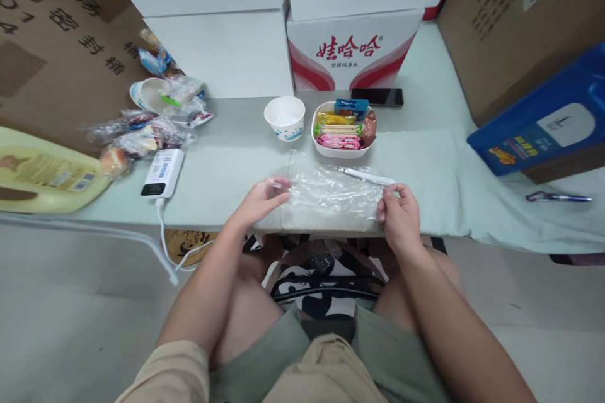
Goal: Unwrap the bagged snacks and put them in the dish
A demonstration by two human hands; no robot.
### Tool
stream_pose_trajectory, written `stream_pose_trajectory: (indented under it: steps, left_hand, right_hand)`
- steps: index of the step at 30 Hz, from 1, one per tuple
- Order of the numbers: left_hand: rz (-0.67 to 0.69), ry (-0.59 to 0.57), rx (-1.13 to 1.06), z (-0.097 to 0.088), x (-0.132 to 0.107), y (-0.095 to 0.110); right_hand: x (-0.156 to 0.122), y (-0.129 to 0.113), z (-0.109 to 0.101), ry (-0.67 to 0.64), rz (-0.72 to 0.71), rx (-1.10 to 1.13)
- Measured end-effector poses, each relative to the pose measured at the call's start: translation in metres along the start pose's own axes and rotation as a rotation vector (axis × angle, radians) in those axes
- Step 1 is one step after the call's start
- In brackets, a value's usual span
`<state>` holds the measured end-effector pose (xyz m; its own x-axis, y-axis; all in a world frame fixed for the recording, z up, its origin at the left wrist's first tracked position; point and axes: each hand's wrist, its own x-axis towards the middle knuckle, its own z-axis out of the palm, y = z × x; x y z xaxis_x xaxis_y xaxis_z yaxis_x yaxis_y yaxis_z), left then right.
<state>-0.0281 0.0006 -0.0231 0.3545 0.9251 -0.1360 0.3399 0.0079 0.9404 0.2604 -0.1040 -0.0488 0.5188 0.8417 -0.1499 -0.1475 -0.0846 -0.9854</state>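
A crinkled sheet of clear plastic film (331, 198) lies spread near the table's front edge; whether it is a bag I cannot tell. My left hand (259, 203) holds its left edge loosely, with film over the fingertips. At the right edge, my right hand (401, 213) pinches the film between thumb and fingers. A slim white-handled tool (368, 176) with a metal tip rests along the film's far side, its handle end close to my right fingers. Behind the film stand a white paper bowl (285, 119) and a white tub (343, 150) packed with wrapped snacks.
A phone (378, 97) lies before stacked white cartons (354, 53). On the left are a cabled power bank (163, 173), a pile of wrapped snacks (161, 132) and a yellow jug (51, 170). A blue container (543, 113) and a pen (560, 197) are on the right.
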Motion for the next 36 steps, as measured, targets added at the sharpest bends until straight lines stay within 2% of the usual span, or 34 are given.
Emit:
stream_pose_trajectory:
  steps: [4, 8, 13, 18, 20, 24, 26, 30, 34, 36]
  left_hand:
    - [0.021, 0.147, 0.035, 0.002, 0.003, -0.002]
    - [-0.049, 0.211, -0.049, 0.006, 0.007, 0.0]
    - [-0.104, 0.174, -0.032, 0.004, 0.005, 0.002]
    - [-0.308, 0.042, -0.236, -0.002, -0.002, 0.009]
    - [-0.266, 0.084, -0.233, -0.001, -0.003, 0.011]
    - [-0.058, 0.267, -0.245, 0.007, -0.001, 0.01]
    - [-0.021, 0.3, -0.228, 0.012, 0.001, 0.009]
    - [-0.051, 0.344, -0.046, 0.017, 0.008, 0.007]
    - [-0.204, 0.321, -0.086, 0.016, 0.013, 0.007]
    - [-0.211, 0.288, -0.081, 0.016, 0.013, 0.007]
  right_hand:
    - [0.002, 0.003, -0.008, 0.014, -0.079, 0.046]
    - [-0.002, 0.004, -0.011, -0.065, -0.161, -0.156]
    - [-0.006, -0.002, -0.006, 0.02, -0.181, -0.219]
    - [-0.008, -0.006, -0.006, 0.048, -0.117, -0.271]
    - [-0.009, -0.007, -0.008, 0.028, -0.14, -0.282]
    - [-0.013, -0.006, -0.009, 0.004, -0.225, -0.304]
    - [-0.014, -0.004, -0.01, -0.023, -0.27, -0.341]
    - [-0.013, 0.001, -0.012, -0.027, -0.35, -0.466]
    - [-0.009, 0.006, -0.016, 0.007, -0.367, -0.575]
    - [-0.008, 0.008, -0.018, 0.022, -0.394, -0.647]
